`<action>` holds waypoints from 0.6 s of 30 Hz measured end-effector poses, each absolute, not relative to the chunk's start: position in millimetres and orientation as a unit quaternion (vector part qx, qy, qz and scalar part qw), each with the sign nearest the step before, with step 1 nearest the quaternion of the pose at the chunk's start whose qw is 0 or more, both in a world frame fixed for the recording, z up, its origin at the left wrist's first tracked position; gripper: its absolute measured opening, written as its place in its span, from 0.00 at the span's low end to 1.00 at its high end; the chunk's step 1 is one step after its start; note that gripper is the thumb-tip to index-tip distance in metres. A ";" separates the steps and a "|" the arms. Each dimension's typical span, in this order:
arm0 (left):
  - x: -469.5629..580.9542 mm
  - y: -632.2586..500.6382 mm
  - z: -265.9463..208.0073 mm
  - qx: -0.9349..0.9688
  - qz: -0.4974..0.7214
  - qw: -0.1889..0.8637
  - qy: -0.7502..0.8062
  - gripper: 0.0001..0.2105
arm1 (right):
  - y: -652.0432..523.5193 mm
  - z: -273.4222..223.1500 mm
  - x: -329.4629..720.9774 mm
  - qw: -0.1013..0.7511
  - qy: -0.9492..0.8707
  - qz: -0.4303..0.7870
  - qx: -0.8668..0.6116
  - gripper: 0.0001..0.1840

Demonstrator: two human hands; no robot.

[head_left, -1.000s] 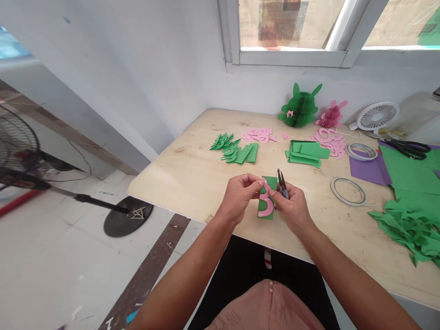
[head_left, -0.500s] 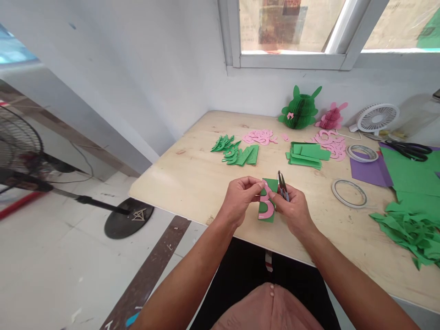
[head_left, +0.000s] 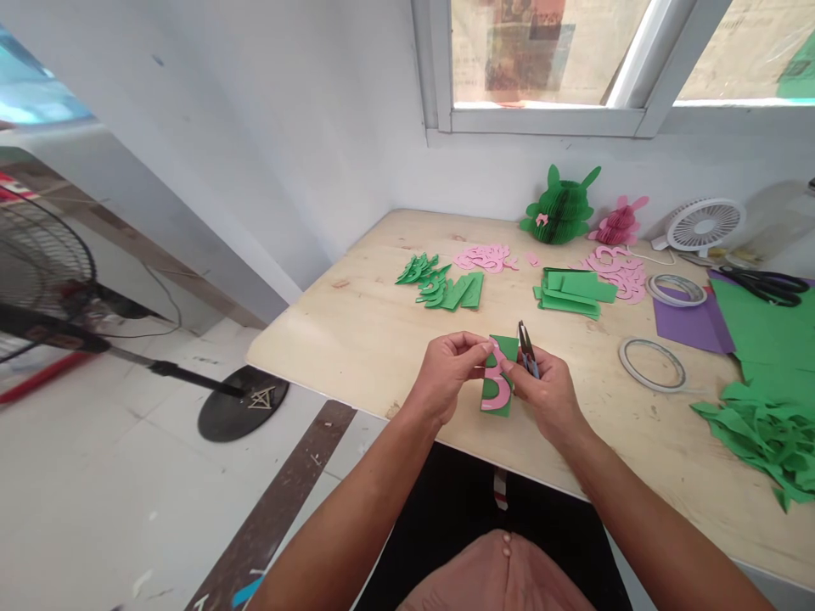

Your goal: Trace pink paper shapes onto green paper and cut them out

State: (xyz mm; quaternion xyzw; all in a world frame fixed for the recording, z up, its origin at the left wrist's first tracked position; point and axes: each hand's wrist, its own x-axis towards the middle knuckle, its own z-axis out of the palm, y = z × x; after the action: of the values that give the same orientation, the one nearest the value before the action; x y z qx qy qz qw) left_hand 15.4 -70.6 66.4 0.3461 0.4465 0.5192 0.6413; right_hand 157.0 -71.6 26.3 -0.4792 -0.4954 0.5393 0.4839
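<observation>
My left hand (head_left: 453,367) pinches the left edge of a green paper strip (head_left: 508,346), on which a pink paper cutout (head_left: 503,395) shaped like a 3 lies flat. From the other side, the thumb of my right hand (head_left: 542,387) presses on the pink cutout and the strip. That same hand also holds a pair of scissors (head_left: 527,346), blades pointing up and away from me. Both hands are just above the near edge of the table, and the fingers behind the strip are hidden.
Green cutouts (head_left: 433,287), pink cutouts (head_left: 487,257) and stacked green strips (head_left: 576,293) lie beyond my hands. Tape rolls (head_left: 653,386), green scraps (head_left: 773,441) and black scissors (head_left: 764,284) are to the right. Paper figures (head_left: 560,208) and a small white fan (head_left: 704,225) stand by the wall.
The view has shifted slightly, so everything sits a little lower and further right. Both hands keep their hold on the strip and the pink cutout, with the scissors still in my right hand.
</observation>
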 end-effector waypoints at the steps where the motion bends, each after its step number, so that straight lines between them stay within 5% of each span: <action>1: 15.4 -70.7 66.4 0.346 0.519 0.642 0.446 0.12 | -71.7 26.5 156.9 0.485 -0.495 0.539 -0.479 0.13; 18: 15.5 -70.0 63.8 0.353 0.519 0.633 0.453 0.12 | -72.0 27.3 156.7 0.485 -0.492 0.544 -0.477 0.12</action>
State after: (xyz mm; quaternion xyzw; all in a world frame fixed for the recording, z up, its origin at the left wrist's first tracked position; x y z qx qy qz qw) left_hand 15.5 -70.0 63.8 0.3529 0.4526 0.5192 0.6333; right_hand 156.7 -72.0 27.3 -0.4769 -0.4915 0.5437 0.4851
